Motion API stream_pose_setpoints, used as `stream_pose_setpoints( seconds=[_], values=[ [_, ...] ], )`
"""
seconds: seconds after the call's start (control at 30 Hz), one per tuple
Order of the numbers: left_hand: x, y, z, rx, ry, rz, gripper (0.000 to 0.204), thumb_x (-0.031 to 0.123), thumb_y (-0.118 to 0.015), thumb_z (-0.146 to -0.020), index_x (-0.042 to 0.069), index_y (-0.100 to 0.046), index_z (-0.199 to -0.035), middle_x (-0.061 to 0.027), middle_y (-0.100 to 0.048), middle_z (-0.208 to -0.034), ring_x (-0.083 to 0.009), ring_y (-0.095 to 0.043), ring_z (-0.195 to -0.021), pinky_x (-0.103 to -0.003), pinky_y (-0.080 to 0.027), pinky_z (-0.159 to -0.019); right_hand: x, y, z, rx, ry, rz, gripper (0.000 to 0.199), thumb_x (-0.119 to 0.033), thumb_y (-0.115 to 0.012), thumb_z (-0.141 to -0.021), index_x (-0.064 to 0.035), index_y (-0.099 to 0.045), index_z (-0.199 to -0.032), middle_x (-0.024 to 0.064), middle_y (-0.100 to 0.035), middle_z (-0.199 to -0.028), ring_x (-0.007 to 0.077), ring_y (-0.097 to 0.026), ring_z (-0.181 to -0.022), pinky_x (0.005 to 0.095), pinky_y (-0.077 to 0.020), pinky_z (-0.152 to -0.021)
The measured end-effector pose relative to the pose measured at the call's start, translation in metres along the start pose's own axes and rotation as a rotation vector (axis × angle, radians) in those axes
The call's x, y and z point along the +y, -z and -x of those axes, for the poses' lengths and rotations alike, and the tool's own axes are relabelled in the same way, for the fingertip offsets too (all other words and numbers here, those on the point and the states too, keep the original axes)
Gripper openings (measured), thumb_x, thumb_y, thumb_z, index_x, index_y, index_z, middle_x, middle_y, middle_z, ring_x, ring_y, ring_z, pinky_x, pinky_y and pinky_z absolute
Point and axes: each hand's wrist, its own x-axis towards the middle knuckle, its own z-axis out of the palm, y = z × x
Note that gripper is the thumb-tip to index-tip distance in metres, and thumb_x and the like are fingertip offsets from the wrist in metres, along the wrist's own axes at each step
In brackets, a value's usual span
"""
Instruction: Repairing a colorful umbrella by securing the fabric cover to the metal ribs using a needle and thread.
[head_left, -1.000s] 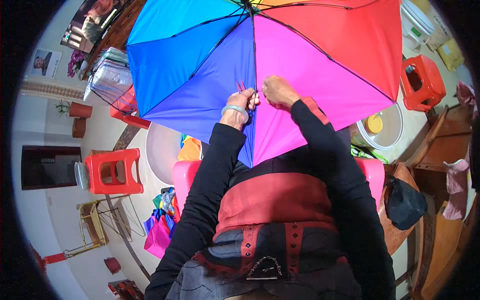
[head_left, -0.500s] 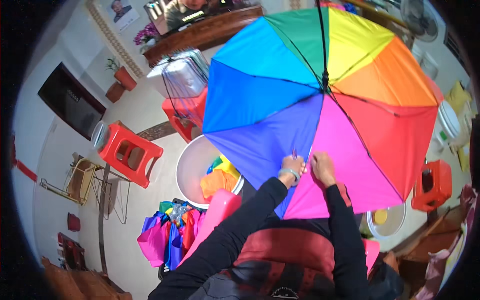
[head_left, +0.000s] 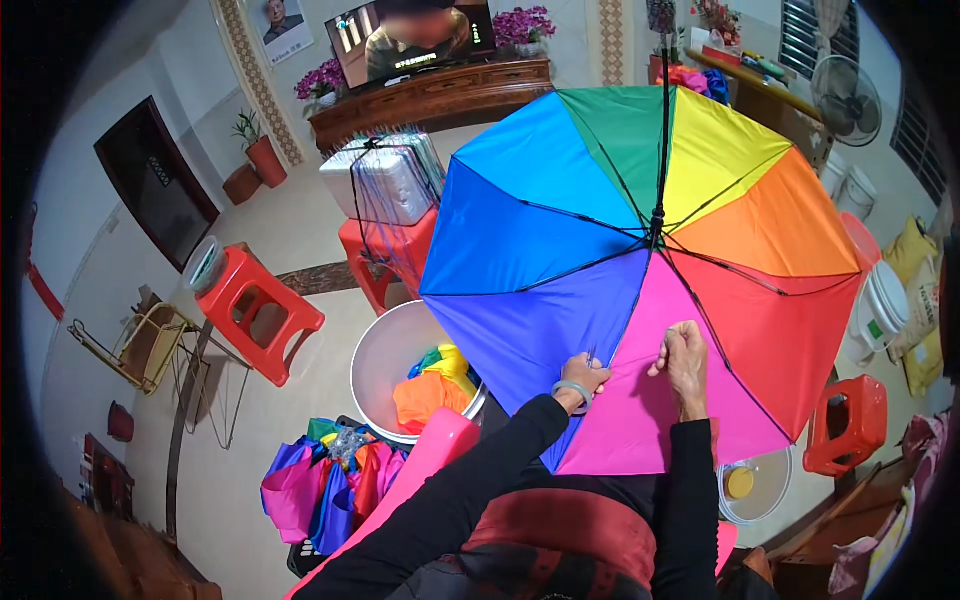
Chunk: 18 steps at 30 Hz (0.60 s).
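An open rainbow umbrella (head_left: 560,235) faces me with its inside showing, black ribs meeting at the shaft (head_left: 662,150). My left hand (head_left: 588,375) is closed on the umbrella at the seam between the purple and pink panels. Thin dark tips stick up from its fingers, too small to name. My right hand (head_left: 685,365) is raised over the pink panel, apart from the left, fingers curled in a pinch. Whatever it may hold is too fine to make out.
Left of me stands a white bucket (head_left: 372,350) with coloured fabric inside, beside a black crate of folded colourful cloth (head_left: 330,480). Red stools (head_left: 262,315) stand left and right (head_left: 848,425). A clear tub (head_left: 770,490) is by my right arm. A fan (head_left: 846,100) stands far right.
My right hand has moved up and to the right, away from the left hand. My left hand stays at the same seam. The view has tilted, so the umbrella sits lower.
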Motion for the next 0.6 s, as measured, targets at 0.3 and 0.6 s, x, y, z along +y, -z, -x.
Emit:
stream_pose_setpoints(
  seconds=[0.3, 0.6],
  values=[
    [-0.005, 0.019, -0.002, -0.007, -0.185, -0.149, 0.012, 0.012, -0.061, -0.071, 0.002, -0.055, -0.073, -0.0081, -0.057, -0.055, -0.0133, -0.054, -0.042, -0.028, -0.044, -0.044, -0.002, 0.004, 0.0, -0.074, 0.099, 0.081, 0.011, -0.007, -0.042, -0.086, -0.0042, -0.041, -0.075, 0.0019, -0.042, -0.058, 0.0078, -0.043, -0.045, 0.0232, -0.0445, -0.041],
    [-0.02, 0.007, -0.009, -0.031, -0.759, -0.503, 0.009, 0.016, -0.06, -0.072, 0.009, -0.061, -0.078, -0.0154, -0.057, -0.079, -0.0315, -0.055, -0.076, -0.039, -0.044, -0.067, -0.031, 0.005, -0.002, -0.116, 0.218, 0.113, 0.009, -0.007, -0.047, -0.085, -0.0009, -0.047, -0.078, 0.004, -0.049, -0.063, 0.0098, -0.048, -0.051, 0.0226, -0.0419, -0.047]
  ],
)
